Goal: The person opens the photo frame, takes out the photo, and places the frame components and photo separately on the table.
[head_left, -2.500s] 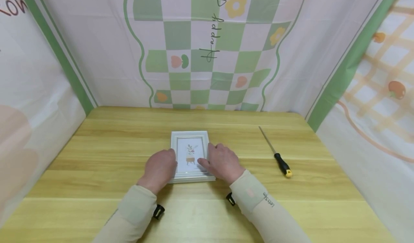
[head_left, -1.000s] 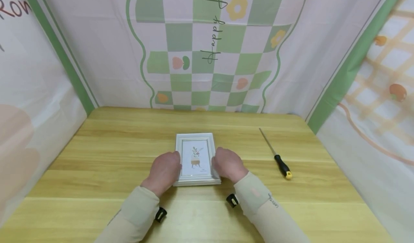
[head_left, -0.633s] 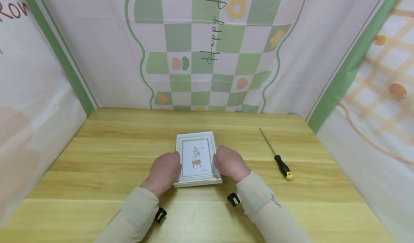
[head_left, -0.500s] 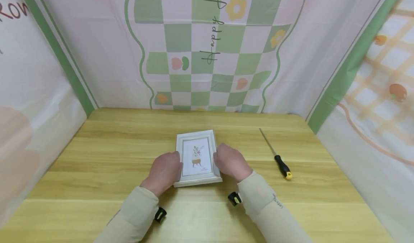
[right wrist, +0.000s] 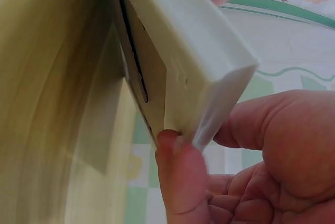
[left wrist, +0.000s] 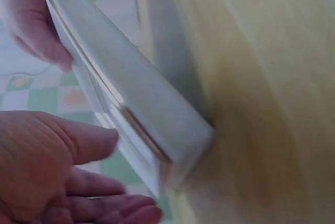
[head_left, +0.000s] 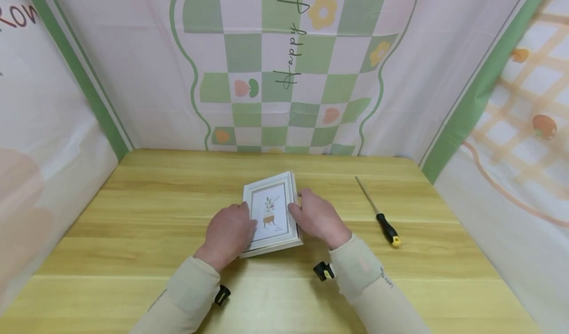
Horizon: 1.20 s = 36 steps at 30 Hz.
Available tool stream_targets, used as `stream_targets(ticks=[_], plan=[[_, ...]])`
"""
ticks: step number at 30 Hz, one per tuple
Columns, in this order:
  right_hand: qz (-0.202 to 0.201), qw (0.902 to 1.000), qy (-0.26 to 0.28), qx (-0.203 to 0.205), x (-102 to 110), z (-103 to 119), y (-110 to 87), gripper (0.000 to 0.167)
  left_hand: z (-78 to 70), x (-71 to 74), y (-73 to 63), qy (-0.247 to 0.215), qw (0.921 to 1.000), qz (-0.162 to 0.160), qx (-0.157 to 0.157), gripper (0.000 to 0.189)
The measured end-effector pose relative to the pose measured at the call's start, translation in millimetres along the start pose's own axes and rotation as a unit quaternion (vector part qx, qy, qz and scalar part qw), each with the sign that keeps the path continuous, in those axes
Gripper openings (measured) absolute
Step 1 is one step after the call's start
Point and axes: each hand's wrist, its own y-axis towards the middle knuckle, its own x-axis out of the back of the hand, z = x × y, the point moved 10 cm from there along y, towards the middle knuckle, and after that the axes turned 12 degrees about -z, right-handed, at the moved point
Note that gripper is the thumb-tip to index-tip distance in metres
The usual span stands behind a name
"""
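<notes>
A white picture frame (head_left: 293, 225) with a plant print stands tilted above the table in the head view, its right side raised and its lower left side near the wood. My right hand (head_left: 321, 219) pinches the right edge, thumb on the front; the right wrist view shows a fingertip (right wrist: 170, 140) against the back. My left hand (head_left: 226, 235) holds the left edge, its thumb over the front border. Seen from the left wrist, that thumb (left wrist: 97, 143) lies close to the frame's edge, with the other fingers loosely curled below. The right wrist view shows part of the frame's brown backing (right wrist: 152, 77).
A screwdriver (head_left: 387, 229) with a black and yellow handle lies on the wooden table (head_left: 133, 215), right of my right hand. Patterned cloth (head_left: 275, 52) hangs behind the table and along both sides.
The frame, at first flat, has shifted slightly right, and its right side has risen into a tilt. My right hand has lifted with it, its thumb now on the front border.
</notes>
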Motion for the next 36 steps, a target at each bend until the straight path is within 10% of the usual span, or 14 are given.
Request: stream_targets(ticks=[13, 36], plan=[[-0.020, 0.9972, 0.067, 0.028, 6.3, 18.3, -2.3, 0.063, -67.7, 38.3, -13.1, -0.096, 0.9780, -0.094, -0.160, 0.050], [-0.021, 0.9960, 0.084, 0.020, 7.7, 28.3, -10.0, 0.054, -81.7, 53.7, -21.7, -0.083, 0.9674, -0.145, -0.190, 0.037]])
